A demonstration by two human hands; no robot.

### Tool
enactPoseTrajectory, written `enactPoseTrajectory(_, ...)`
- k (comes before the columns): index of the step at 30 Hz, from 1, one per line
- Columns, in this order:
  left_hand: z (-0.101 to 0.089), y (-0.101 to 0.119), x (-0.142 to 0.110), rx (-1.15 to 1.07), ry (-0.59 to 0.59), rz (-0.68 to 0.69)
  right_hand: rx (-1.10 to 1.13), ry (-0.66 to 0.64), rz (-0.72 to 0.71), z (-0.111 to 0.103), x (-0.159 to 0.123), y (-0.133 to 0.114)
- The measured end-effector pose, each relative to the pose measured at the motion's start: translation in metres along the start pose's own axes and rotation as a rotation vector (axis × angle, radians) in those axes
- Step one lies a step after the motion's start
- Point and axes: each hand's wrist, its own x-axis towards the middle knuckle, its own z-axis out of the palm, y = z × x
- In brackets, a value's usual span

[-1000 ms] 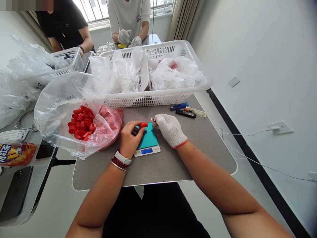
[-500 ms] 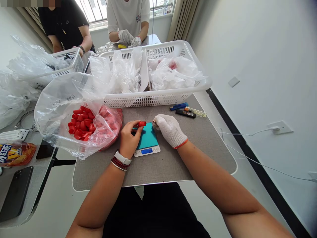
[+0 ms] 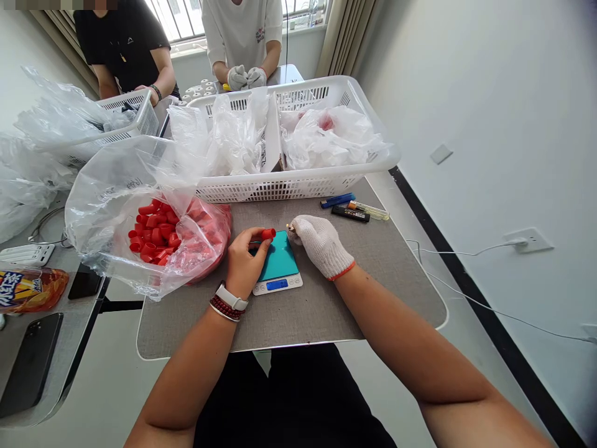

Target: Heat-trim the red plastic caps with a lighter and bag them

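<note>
Between the thumb and fingers of my bare left hand is a short red plastic cap, its open end towards the right. It is held above the far part of a small digital scale with a teal top and a lit blue display. My right hand, in a white knit glove, is closed just right of the scale. A tiny brass-coloured tip shows at its fingers; the rest of that item is hidden. Left of my left hand lies a clear plastic bag full of red caps.
A white plastic basket with plastic bags stands behind the scale. Pens and a black marker lie at the right. On the left table are a drink bottle and a phone. Two people work across the table.
The red cap has turned slightly in my left fingers. The brass-coloured tip shows more clearly at my right fingers. Across the table, the gloved hands have drawn together.
</note>
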Motion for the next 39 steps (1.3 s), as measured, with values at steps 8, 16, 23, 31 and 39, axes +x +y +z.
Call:
enactPoseTrajectory(8,-0.0011,0.0069,-0.0005,0.173,-0.021,0.093,-0.010,0.027,-0.005,0.0005,0.0010,0.0036)
enactPoseTrajectory(16,-0.0023,0.0007,0.0011,0.095,0.047,0.018,0.008,-0.050,0.002,0.0005,0.0006,0.0004)
enactPoseTrajectory(23,-0.0036,0.0093,-0.0005,0.173,0.015,0.130,0.032,0.041,0.040,0.0009,0.0012,0.0039)
enactPoseTrajectory(31,-0.0028,0.0071,-0.0012,0.146,0.048,0.100,0.182,-0.067,-0.027,0.0011,-0.0010,0.0039)
enactPoseTrajectory(39,-0.0025,0.0092,-0.0015,0.152,0.037,0.064,0.094,0.008,0.023,0.0006,0.0012,0.0042)
